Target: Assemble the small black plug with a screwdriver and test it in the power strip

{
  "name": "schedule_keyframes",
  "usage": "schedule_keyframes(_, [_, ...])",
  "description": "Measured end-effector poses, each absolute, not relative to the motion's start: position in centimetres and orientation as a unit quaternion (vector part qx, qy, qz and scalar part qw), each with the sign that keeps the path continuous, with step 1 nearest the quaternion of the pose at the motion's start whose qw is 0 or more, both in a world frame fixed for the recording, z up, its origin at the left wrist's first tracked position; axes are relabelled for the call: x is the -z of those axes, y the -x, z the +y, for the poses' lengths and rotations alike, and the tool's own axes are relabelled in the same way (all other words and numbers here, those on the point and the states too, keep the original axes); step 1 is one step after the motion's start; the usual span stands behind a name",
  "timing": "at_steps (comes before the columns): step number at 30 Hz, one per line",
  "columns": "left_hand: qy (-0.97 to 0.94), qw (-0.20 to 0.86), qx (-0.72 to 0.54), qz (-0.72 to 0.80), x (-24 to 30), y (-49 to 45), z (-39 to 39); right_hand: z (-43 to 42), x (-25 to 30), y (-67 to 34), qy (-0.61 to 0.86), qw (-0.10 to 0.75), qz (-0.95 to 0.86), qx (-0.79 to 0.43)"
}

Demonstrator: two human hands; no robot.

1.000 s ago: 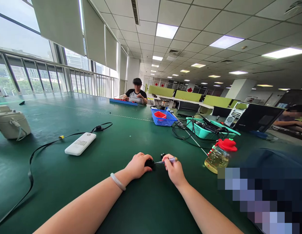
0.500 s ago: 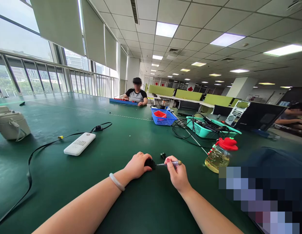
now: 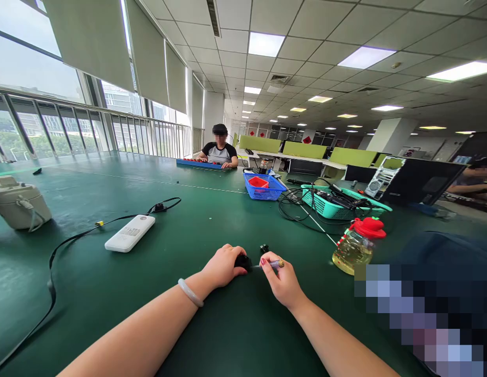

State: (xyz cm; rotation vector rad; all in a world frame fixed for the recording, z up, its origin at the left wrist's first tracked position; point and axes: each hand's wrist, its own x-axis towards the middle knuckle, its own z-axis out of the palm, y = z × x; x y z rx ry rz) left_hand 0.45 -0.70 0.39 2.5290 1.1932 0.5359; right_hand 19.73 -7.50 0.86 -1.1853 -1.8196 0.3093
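My left hand (image 3: pixel 222 266) is curled over a small black object (image 3: pixel 243 261) on the green table (image 3: pixel 110 293), pressing it down. A pale bangle circles that wrist. My right hand (image 3: pixel 281 280) pinches a thin screwdriver (image 3: pixel 272 264) with a clear handle, and its metal tip touches the black object. A tiny black part (image 3: pixel 264 247) lies just beyond the two hands.
A white power bank (image 3: pixel 130 233) with a black cable (image 3: pixel 70 241) lies at left, a beige case (image 3: pixel 19 204) farther left. A yellow-filled bottle with red lid (image 3: pixel 355 248) stands at right. Blue (image 3: pixel 265 187) and teal (image 3: pixel 330 203) baskets with cables sit behind. One person sits at the far end.
The right hand has shifted slightly, pulling the screwdriver handle a little left and closer to the black object. The left hand has stayed on the object.
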Motion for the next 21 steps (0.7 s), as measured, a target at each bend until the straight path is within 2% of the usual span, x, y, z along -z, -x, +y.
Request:
schedule_keyframes(11, [-0.881,0.134,-0.181,0.417,-0.54,-0.51,-0.74,-7.85,-1.31,-19.37,0.482,0.433,-0.756,-0.098])
schedule_keyframes(21, [-0.878,0.132,-0.172,0.426,-0.57,-0.54,-0.91,-7.91,-1.28,-19.45,0.509,0.463,-0.721,-0.082])
